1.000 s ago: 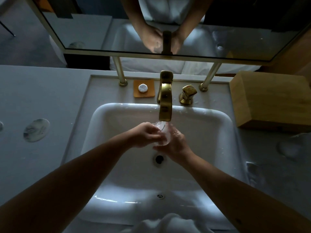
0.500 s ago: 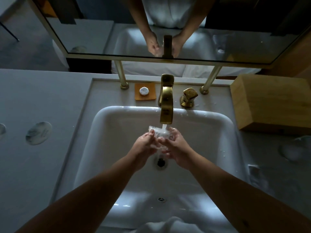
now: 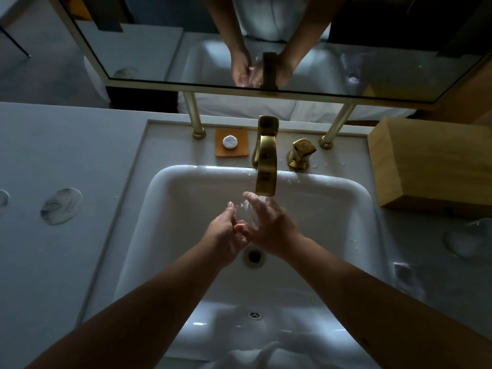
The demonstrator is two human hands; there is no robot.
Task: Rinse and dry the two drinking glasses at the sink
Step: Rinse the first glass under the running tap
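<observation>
A clear drinking glass is held over the white sink basin, just under the brass faucet spout, where water runs. My left hand grips the glass from the left with thumb and curled fingers. My right hand wraps it from the right, its fingertips up in the stream. The glass is mostly hidden between my hands. A second clear glass shows faintly on the counter to the right of the basin.
A brass tap handle and an orange soap dish stand behind the basin. A wooden box sits at the right. Round marbled coasters lie on the left counter. White cloth lies at the near edge. A mirror hangs above.
My hands have shifted round the glass under the stream: the right hand's fingers now reach up higher, and the left hand has slid lower on the left side.
</observation>
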